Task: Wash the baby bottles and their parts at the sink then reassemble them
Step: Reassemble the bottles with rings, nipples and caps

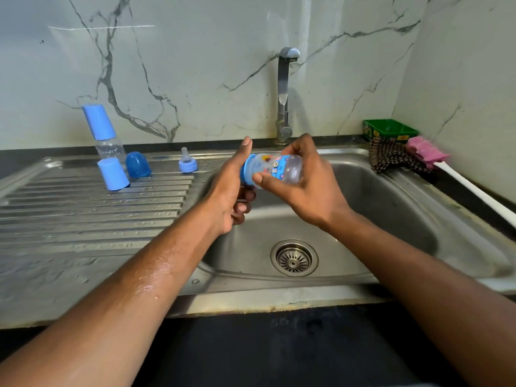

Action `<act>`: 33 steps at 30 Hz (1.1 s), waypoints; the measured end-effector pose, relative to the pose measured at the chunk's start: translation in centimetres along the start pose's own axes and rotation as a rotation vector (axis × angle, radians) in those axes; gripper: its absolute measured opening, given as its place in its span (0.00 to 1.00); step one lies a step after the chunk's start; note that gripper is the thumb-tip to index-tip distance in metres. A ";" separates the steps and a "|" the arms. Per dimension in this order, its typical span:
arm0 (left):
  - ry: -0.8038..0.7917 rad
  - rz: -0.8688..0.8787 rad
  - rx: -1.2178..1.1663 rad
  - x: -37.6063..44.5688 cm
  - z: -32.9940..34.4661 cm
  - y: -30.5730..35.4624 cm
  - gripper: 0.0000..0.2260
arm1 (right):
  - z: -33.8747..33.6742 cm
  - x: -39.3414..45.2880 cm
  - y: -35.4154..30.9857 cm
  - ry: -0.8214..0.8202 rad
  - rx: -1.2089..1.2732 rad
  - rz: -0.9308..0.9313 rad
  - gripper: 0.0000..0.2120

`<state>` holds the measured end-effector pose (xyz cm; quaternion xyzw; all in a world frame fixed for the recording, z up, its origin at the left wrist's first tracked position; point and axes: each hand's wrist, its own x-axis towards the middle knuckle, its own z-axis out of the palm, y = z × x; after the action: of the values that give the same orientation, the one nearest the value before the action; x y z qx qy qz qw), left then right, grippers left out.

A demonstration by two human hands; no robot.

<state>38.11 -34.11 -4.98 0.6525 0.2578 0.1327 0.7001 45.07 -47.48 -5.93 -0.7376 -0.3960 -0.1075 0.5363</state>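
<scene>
**Slip risk over the basin**

My right hand [310,188] grips the printed bottle [275,170] sideways above the sink [391,196]; my left hand [233,188] curls round its blue collar. Wet skin could let it twist loose and drop.

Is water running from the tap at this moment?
No: no stream falls from the tap, and the right hand holds the bottle sideways over the sink.

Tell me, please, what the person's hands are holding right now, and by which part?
The right hand grips the bottle around its clear base end, held sideways over the sink. The left hand is at its blue collar end; whether it grips there cannot be told.
</scene>
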 end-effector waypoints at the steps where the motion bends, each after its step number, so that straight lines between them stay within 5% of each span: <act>1: -0.013 0.005 -0.032 0.0 0.1 -0.1 0.29 | 0.1 -0.2 -0.1 -0.019 -0.020 -0.044 0.26; 6: 0.047 0.167 -0.137 0.5 0.8 0.0 0.20 | 0.2 -0.4 -0.5 0.044 -0.058 -0.079 0.26; 12: 0.073 0.240 -0.051 0.8 0.9 -0.4 0.18 | 1.3 0.0 -0.7 -0.012 0.413 0.459 0.23; 16: 0.124 0.289 0.141 0.6 0.0 0.7 0.25 | 0.9 0.8 -0.7 -0.126 0.534 0.516 0.29; 20: 0.050 0.178 0.275 0.4 -2.2 2.4 0.36 | 0.9 1.2 -0.2 -0.095 0.632 0.521 0.23; 23: 0.239 0.167 0.353 2.0 -5.8 3.6 0.31 | 1.5 1.7 0.8 0.019 0.415 0.336 0.26; 27: 0.630 0.276 0.988 4.7 -11.6 3.7 0.10 | 1.9 1.2 1.5 -0.093 -0.190 0.043 0.27; 30: 0.762 0.186 1.449 6.4 -13.8 3.5 0.19 | 2.1 0.9 1.8 -0.162 -0.372 -0.032 0.26; 33: 0.699 0.047 1.630 8.8 -14.3 3.7 0.27 | 2.3 0.9 2.1 -0.258 -0.472 -0.073 0.25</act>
<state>38.31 -17.01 -3.19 0.8757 0.4577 0.1138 -0.1038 46.58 -45.26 -7.81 -0.8350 -0.4513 -0.1213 0.2905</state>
